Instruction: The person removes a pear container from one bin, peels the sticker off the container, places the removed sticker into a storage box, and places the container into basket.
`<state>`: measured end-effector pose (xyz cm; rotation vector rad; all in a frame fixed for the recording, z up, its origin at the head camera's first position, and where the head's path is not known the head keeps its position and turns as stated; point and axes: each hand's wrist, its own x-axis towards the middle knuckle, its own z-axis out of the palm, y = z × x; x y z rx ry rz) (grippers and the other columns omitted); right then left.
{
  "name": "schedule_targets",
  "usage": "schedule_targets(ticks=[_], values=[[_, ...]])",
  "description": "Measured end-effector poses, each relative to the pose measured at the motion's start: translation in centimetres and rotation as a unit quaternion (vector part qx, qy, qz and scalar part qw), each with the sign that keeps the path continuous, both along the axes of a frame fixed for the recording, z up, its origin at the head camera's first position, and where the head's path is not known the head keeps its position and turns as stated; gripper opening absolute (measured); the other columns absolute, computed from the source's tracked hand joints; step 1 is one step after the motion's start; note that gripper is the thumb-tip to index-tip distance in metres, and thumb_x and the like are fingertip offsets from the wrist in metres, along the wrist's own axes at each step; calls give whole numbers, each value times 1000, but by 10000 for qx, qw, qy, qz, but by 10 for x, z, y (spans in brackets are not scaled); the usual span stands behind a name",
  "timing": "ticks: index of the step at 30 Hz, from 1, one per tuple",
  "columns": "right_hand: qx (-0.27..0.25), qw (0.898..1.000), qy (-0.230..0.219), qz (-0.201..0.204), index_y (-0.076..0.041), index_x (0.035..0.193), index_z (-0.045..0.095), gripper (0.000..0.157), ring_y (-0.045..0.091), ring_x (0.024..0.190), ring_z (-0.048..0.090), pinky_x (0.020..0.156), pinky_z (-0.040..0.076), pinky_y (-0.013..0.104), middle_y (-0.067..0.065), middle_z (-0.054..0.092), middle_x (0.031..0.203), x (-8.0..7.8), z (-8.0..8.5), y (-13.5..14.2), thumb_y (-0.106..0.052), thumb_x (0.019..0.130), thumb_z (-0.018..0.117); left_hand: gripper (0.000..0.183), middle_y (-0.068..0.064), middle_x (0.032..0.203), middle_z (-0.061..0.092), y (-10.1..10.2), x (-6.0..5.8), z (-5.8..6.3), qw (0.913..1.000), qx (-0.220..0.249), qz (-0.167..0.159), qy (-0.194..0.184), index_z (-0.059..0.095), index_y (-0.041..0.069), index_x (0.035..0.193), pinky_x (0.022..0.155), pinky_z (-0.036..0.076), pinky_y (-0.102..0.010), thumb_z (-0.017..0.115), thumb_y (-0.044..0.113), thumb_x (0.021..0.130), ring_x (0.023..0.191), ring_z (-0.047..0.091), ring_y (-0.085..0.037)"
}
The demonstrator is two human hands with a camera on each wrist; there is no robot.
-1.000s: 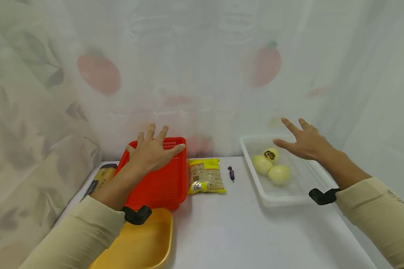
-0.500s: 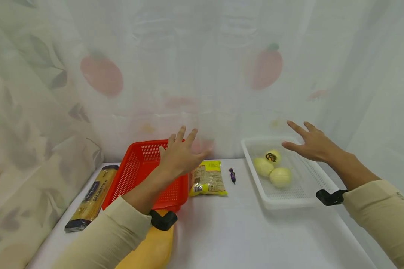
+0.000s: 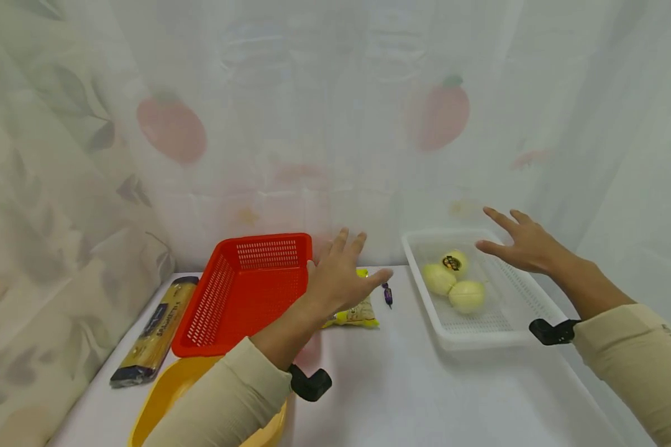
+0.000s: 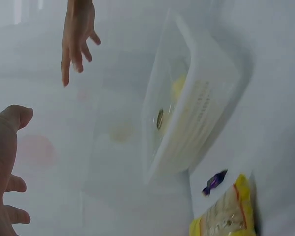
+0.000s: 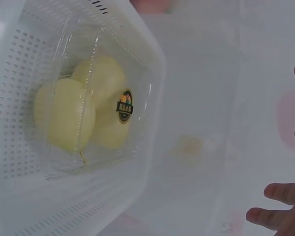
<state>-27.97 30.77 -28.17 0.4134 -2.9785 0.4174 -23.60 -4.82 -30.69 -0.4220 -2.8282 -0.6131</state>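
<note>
My left hand (image 3: 341,276) hovers with fingers spread over a clear packet with yellow ends (image 3: 360,315), hiding much of it. A purple-wrapped candy (image 3: 388,295) lies just right of that hand. Above the right part of a white plastic basket (image 3: 444,338) is my right hand (image 3: 528,245), fingers extended, holding nothing. Inside this basket, a clear plastic box (image 5: 96,29) contains three round pale-yellow fruits (image 5: 64,115), one bearing a dark oval sticker (image 5: 124,106). The left wrist view shows the packet (image 4: 226,214) and candy (image 4: 215,182) beside the basket.
A red perforated basket (image 3: 263,292) stands on the left, with a yellow basin (image 3: 170,388) in front, partly behind my left sleeve. A pack of spaghetti (image 3: 156,332) lies along the table's left edge. White printed curtains (image 3: 335,112) hang behind the table.
My left hand has moved right, from over the red basket to over the packet, uncovering the spaghetti. My right hand has shifted slightly right and down in the view.
</note>
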Motion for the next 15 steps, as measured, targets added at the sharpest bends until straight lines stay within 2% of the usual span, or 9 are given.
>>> schedule_targets(ticks=[7, 15], values=[[-137, 9999, 0, 52, -12, 155, 13, 83, 67, 123, 19, 89, 23, 78, 45, 11, 144, -3, -8, 3, -51, 94, 53, 84, -3, 160, 13, 20, 5, -19, 9996, 170, -206, -121, 26, 31, 154, 92, 36, -68, 49, 71, 84, 141, 18, -36], [-295, 9995, -56, -63, -11, 155, 14, 83, 66, 123, 21, 89, 24, 78, 45, 13, 143, -5, -17, 7, -51, 94, 54, 83, 0, 160, 12, 37, 7, -43, 9959, 685, -433, -411, 27, 33, 153, 99, 26, -69, 49, 72, 83, 141, 21, -34]])
